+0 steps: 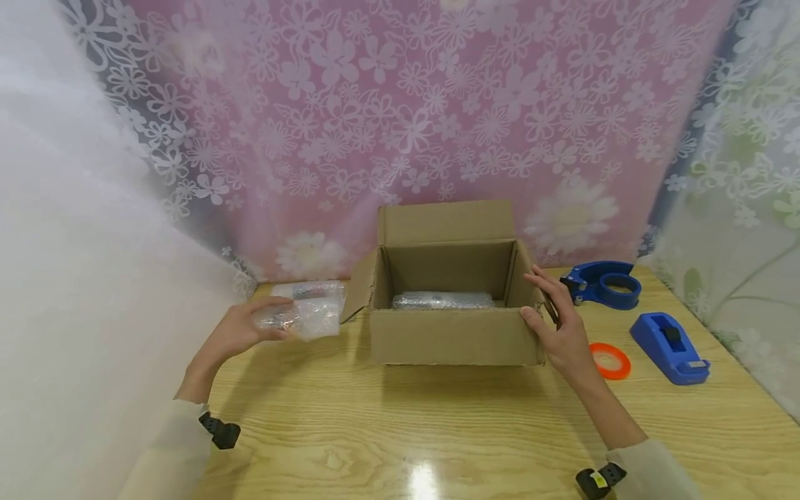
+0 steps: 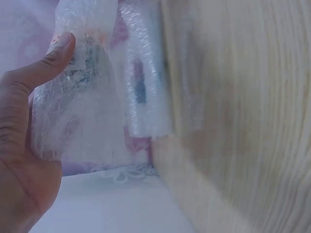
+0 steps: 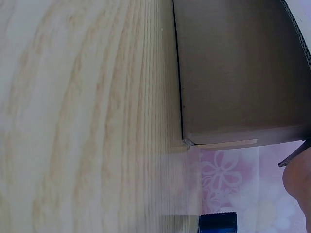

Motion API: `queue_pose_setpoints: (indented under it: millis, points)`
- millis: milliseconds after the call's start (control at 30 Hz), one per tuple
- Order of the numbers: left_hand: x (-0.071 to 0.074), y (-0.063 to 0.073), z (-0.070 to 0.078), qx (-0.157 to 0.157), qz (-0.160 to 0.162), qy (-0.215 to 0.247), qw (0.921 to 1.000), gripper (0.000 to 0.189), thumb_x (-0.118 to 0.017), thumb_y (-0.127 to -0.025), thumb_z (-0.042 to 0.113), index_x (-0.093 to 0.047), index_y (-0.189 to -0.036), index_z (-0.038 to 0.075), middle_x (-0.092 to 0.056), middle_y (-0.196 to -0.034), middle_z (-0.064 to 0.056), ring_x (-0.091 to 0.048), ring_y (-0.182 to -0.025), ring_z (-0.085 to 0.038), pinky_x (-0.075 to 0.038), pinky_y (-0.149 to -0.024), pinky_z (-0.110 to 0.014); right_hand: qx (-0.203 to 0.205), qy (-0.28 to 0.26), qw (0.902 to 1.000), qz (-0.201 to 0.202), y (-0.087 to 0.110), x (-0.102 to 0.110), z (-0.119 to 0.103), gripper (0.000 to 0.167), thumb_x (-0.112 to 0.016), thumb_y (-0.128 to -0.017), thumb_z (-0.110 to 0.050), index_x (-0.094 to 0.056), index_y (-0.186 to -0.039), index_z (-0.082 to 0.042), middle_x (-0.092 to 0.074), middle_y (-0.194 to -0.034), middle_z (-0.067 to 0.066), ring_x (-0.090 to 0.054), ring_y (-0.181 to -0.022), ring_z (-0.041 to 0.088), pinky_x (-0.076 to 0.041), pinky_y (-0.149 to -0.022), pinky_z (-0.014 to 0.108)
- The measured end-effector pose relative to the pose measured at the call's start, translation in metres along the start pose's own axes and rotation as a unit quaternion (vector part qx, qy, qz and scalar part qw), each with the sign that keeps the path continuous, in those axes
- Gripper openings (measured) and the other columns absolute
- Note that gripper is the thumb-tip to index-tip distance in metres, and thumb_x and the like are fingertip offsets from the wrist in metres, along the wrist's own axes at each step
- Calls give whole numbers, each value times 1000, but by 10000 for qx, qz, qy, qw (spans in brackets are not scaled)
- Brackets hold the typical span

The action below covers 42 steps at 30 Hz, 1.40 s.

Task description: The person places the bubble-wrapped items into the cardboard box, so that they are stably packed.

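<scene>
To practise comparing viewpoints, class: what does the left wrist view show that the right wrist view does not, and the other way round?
Only the left wrist view shows the left grip holding a bubble-wrapped package, and a second package beside it.
Only the right wrist view shows the cardboard box, part of the right grip at the frame's edge, and a dark blue object cut off below.
Both share the wood-grain tabletop and the pink floral backdrop.

The box (image 1: 456, 337) hides the lower part of a wrapped package (image 1: 444, 300); right wrist view crops the right hand (image 3: 300, 183).
</scene>
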State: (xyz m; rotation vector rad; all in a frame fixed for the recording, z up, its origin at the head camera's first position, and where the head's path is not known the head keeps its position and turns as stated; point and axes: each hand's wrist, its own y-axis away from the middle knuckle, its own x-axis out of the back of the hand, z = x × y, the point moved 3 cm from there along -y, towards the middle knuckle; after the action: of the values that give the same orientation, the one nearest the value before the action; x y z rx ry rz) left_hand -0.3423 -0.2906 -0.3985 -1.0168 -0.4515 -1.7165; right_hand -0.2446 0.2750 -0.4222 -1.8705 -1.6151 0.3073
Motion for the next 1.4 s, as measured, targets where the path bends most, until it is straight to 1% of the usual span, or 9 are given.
queue_pose_setpoints:
  millis: [167,267,400,567,833,1033,1200,1300,1400]
  points:
    - [21,2,11,167,261,80,9995,64,-84,-87,43,-62,-146,29,-51,-157,-10,-37,-149,-45,-38,-111,-69,-13,37,10000,14,0,1,-1,57,-62,-101,2,-49,-155,-12,-32,-167,1,-26,-156,13,-25,-122,18]
    - [32,-2,23,193,442,142,9987,66,-83,-88,44,-60,-148,29,-50,-158,-8,-35,-150,-43,-35,-113,-69,-17,50,10000,1,-1,1,-1,57,-62,-102,2,-48,-156,-12,-32,-167,1,-26,-156,13,-25,-121,17]
    - [45,-14,47,194,681,163,9974,66,-84,-87,46,-61,-147,31,-52,-157,-3,-36,-151,-38,-33,-116,-67,-29,60,10000,-8,-1,0,-1,57,-62,-102,2,-48,-156,-12,-32,-167,1,-26,-156,13,-26,-121,18]
    - [46,-34,83,12,883,195,9959,63,-85,-84,50,-64,-142,37,-57,-152,5,-42,-148,-31,-29,-120,-62,-25,26,10000,-23,-1,0,-1,57,-61,-101,3,-49,-155,-11,-32,-167,2,-26,-156,13,-26,-121,17]
    - [38,-62,143,-570,777,416,9945,60,-87,-84,45,-65,-140,38,-61,-145,12,-46,-145,-25,-31,-120,-61,-35,47,10000,-63,-1,0,-1,58,-62,-101,2,-48,-156,-12,-32,-168,0,-26,-156,14,-26,-122,20]
    - [21,-88,184,-1030,628,582,9910,58,-88,-85,37,-67,-139,37,-62,-144,13,-48,-144,-19,-34,-121,-53,-91,58,9999,40,2,3,-2,58,-62,-101,1,-48,-156,-12,-32,-167,1,-25,-156,13,-25,-122,19]
    - [3,-102,205,-1312,462,739,9875,57,-88,-86,31,-67,-138,37,-62,-143,16,-47,-143,-13,-35,-121,-48,-93,74,9999,-50,2,1,-3,58,-63,-102,1,-48,-156,-14,-31,-168,-1,-25,-156,14,-26,-123,23]
    - [-10,-110,216,-1595,335,876,9827,57,-88,-85,28,-68,-138,31,-65,-140,12,-48,-143,-13,-34,-122,-46,-91,77,9999,-57,1,0,-3,59,-63,-102,0,-47,-156,-14,-31,-168,0,-25,-156,14,-25,-125,29]
    - [-26,-118,225,-1832,182,914,9786,58,-89,-84,24,-69,-138,25,-68,-137,8,-51,-140,-14,-36,-121,-43,-124,113,9998,-43,0,0,-3,59,-63,-102,0,-47,-157,-14,-31,-168,0,-25,-156,13,-25,-125,28]
